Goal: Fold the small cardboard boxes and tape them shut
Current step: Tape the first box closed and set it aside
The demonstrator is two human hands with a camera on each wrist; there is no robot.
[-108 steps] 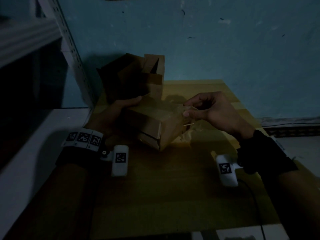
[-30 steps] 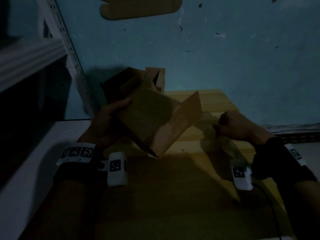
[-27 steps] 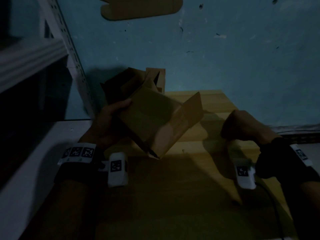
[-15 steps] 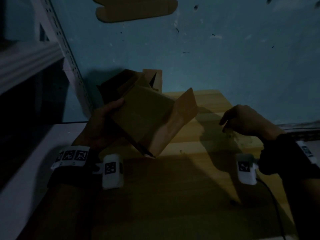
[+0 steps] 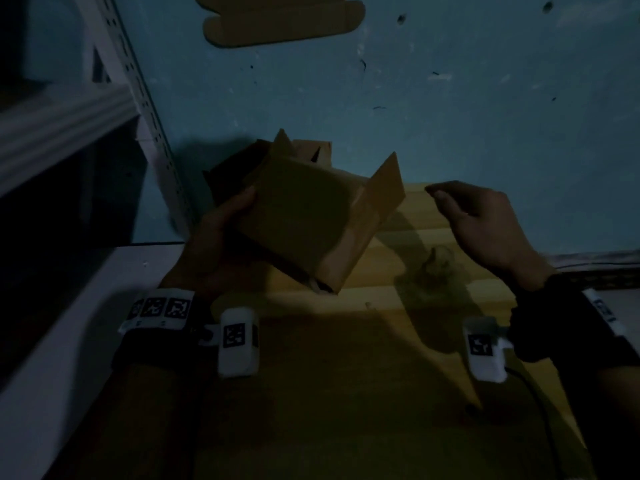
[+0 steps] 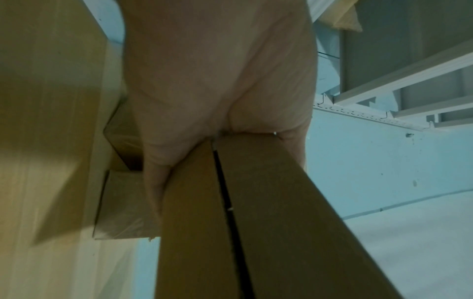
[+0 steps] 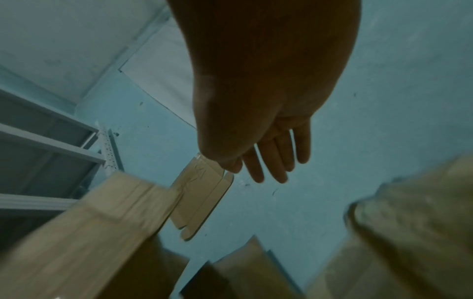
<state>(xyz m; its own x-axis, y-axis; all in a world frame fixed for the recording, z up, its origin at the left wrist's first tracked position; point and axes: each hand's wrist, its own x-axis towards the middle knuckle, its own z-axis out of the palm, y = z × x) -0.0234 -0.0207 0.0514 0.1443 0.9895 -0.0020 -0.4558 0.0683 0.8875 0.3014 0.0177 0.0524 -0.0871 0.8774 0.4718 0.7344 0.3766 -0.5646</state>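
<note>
In the head view my left hand (image 5: pixel 225 233) grips a small brown cardboard box (image 5: pixel 304 216) by its left side, thumb on the top face. The box is tilted above the wooden table (image 5: pixel 346 375), one flap (image 5: pixel 381 192) standing up on its right. The left wrist view shows my palm (image 6: pixel 217 81) against the box (image 6: pixel 268 212), with a dark slit between two panels. My right hand (image 5: pixel 478 220) hovers to the right of the box, apart from it and empty, with fingers (image 7: pixel 271 161) loosely straight. A crumpled wad of clear tape (image 5: pixel 434 268) lies on the table under that hand.
More cardboard boxes (image 5: pixel 304 152) stand at the table's back against the blue wall, one in dark shadow (image 5: pixel 235 171). A flat unfolded box blank (image 5: pixel 284 22) hangs on the wall. A white metal shelf rack (image 5: pixel 138 109) stands left. A cable (image 5: pixel 533 393) runs off at the right.
My right hand has lifted off the table and uncurled, leaving the tape wad there. My left hand has raised the box slightly; earlier it lay on the table between both hands.
</note>
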